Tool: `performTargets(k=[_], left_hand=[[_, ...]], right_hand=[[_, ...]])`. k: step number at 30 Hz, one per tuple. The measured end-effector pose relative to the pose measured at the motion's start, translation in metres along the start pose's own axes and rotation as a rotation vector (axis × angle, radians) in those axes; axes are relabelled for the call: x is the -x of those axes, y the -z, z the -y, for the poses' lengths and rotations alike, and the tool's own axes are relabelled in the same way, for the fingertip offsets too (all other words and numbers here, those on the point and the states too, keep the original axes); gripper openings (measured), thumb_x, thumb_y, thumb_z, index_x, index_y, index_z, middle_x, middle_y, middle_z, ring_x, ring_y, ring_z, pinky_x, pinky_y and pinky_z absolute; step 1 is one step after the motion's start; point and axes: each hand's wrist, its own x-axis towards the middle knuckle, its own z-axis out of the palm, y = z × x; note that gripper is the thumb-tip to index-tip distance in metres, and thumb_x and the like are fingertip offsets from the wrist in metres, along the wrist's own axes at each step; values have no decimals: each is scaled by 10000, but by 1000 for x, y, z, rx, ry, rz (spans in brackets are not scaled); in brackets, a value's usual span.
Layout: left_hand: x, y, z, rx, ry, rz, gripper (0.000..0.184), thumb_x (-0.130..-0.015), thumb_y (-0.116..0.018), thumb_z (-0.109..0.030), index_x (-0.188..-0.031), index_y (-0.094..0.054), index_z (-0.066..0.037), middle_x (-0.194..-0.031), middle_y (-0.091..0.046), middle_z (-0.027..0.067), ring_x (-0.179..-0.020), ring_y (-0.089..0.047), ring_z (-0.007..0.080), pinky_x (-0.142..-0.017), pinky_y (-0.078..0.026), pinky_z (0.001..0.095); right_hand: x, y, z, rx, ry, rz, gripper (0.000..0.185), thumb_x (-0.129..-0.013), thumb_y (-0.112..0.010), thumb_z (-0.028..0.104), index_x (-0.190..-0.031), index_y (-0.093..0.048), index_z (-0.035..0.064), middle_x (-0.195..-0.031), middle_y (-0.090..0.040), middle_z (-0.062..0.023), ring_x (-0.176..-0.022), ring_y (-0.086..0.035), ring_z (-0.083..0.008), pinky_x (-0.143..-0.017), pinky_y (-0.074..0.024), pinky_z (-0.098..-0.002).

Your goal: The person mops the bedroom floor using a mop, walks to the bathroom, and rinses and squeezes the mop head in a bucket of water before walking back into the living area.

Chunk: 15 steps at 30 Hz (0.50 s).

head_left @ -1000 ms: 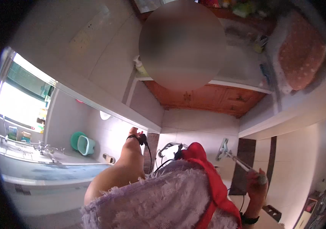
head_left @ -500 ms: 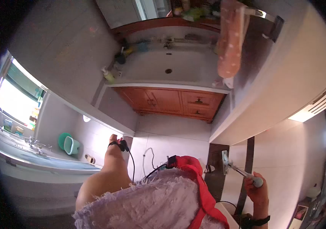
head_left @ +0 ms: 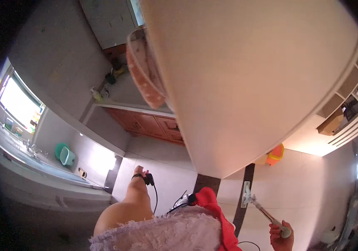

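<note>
My right hand [head_left: 282, 236] is wrapped round the rounded grip end of a flat mop [head_left: 267, 214]. Its pole slants away to the narrow, pale mop head [head_left: 246, 195], which is over the dark floor strip. My left hand [head_left: 139, 170] hangs out to the left above the pale tiles. Its small fingers look loosely bent and apart, with nothing seen in them. Around that wrist is a black strap with a device [head_left: 149, 179] and a cable.
A cream wall [head_left: 229, 83] stands ahead, partly covering the wooden vanity [head_left: 145, 125] and hanging pink cloth [head_left: 145, 83]. To the left are a counter with a faucet [head_left: 30, 146] and green basins [head_left: 66, 155]. An orange-yellow bucket [head_left: 275, 154] is beyond the wall's edge.
The view has swung right, so the wall now hides much of the sink and vanity. The orange-yellow bucket has come into view. My right hand keeps its grip on the flat mop.
</note>
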Motion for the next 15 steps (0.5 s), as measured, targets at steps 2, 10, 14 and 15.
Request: performTargets(k=[2,10,14,15], left_hand=[[8,-30,19,-45,-26,3,387,-812,-496,-474,-1046,-534,-168,-832,-554,44,-827,-592,202,-768,-451,407],[109,-75,192,94,-163,175,281,-861,-463,-293,-1077,-462,-113,-996,-503,79,-817,-590,252,-719,-471,459],[172,-95,295,-36,-211,129,191,-855,-497,-184,-1015,-503,-81,-815,-452,119,-707,-545,286,-617,-519,435],[181,-97,316,-73,-268,216,196,-840,-506,-169,-1016,-499,-83,-829,-448,133,-706,-544,303,-596,-511,445]], right_hand=[[9,8,39,7,-10,-10,435,-931,-440,233,-1106,-367,-158,-838,-496,-122,-657,-493,-182,-501,-429,-273],[47,58,219,74,-79,-56,449,-862,-517,249,-1029,-396,-150,-783,-505,-60,-632,-511,-129,-481,-424,-210],[91,66,321,51,-117,-53,344,-864,-515,230,-942,-431,-95,-794,-496,-66,-628,-499,-117,-463,-420,-204],[99,66,346,65,-120,-55,345,-866,-513,227,-953,-426,-95,-792,-498,-65,-626,-499,-117,-464,-421,-205]])
